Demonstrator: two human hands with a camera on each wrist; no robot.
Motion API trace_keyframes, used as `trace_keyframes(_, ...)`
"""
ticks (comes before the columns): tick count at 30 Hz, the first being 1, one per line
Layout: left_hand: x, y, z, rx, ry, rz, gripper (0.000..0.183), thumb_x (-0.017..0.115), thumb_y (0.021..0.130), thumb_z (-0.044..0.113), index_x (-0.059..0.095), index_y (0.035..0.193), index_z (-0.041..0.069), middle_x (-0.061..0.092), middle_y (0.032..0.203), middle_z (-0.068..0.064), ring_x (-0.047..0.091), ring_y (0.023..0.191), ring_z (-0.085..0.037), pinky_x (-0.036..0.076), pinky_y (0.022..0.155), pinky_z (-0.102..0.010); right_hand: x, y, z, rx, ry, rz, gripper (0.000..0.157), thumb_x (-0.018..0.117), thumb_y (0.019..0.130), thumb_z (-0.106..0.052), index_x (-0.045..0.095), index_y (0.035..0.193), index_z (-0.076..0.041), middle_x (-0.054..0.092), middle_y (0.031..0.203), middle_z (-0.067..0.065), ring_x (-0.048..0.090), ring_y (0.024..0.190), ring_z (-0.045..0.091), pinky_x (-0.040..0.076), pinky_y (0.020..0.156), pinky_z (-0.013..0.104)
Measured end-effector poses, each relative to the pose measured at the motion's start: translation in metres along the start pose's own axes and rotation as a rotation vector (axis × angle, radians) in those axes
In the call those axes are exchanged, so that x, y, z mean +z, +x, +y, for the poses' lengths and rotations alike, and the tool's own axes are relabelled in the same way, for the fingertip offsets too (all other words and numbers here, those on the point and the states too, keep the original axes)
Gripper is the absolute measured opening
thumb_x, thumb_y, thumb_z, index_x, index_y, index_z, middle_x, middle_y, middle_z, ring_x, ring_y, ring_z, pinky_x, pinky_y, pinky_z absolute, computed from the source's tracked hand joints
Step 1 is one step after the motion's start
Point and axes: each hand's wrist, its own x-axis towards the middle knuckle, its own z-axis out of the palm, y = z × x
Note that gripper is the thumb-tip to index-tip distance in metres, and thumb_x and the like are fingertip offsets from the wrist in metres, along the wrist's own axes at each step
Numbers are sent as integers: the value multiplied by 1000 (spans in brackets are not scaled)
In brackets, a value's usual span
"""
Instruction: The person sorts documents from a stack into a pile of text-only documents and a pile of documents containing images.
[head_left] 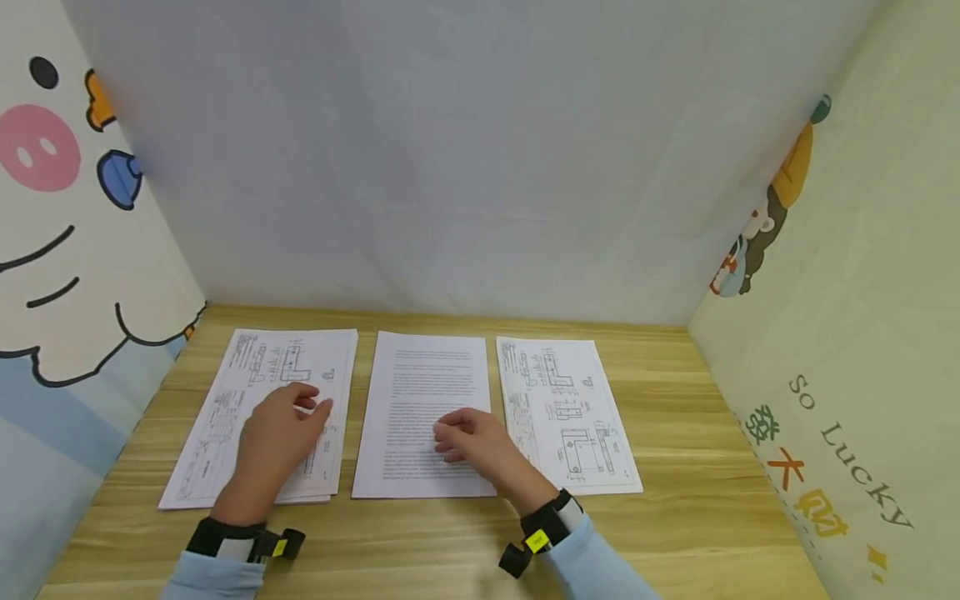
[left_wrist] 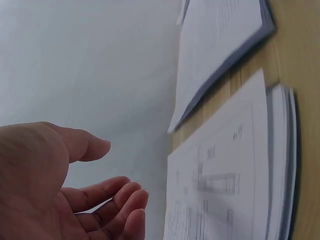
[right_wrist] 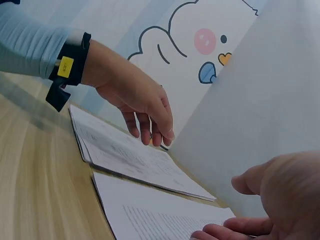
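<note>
In the head view, three sets of printed sheets lie side by side. My left hand (head_left: 274,435) hovers over the left stack of drawing sheets (head_left: 206,454), fingers loosely bent, thumb apart from them and nothing between. That stack's top sheet (left_wrist: 220,165) sits slightly askew, its corner sticking up from the sheets below in the left wrist view. Over the lower right part of the middle stack of text pages (head_left: 431,375) is my right hand (head_left: 480,442), relaxed and holding nothing. The right-hand drawing sheets (head_left: 577,408) lie flat beside it, partly covered by this hand in the head view.
All the paper rests on a wood-grain table (head_left: 420,546). A plain pale curtain (head_left: 450,167) rises behind the table's back edge. Printed cartoon cloths hang on the left (head_left: 75,250) and the right (head_left: 825,333). Narrow strips of table separate the stacks.
</note>
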Motion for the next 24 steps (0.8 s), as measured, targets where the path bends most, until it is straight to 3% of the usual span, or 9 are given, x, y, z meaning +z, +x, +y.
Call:
trace_keyframes(6,-33,4,-49,-122,22,47,54,61,103,40,60,136,-4,64,119,-24,61,101,-38,51,80,-50,32,8,-11,64,231,-145,50,67,101,-27,61,134,11,71,122,22,70,110,28,56,95,40)
trace_keyframes(12,-57,13,-93,-260,26,72,65,55,105,41,50,146,-9,56,132,-33,54,114,-46,48,90,-59,62,18,-23,100,335,-241,51,64,103,-25,58,138,11,66,133,25,65,120,28,52,101,39)
trace_keyframes(19,-68,18,-114,-403,65,-37,76,56,104,41,38,151,-16,47,141,-39,49,115,-49,42,99,-65,84,28,-28,149,432,-273,55,60,104,-22,52,142,16,59,140,27,56,131,34,44,110,44)
trace_keyframes(24,-63,17,-117,-428,72,-88,77,59,103,41,40,146,-19,51,137,-38,53,109,-47,45,95,-62,91,32,-29,204,509,-261,59,60,103,-24,46,146,16,53,145,28,51,136,34,40,114,47)
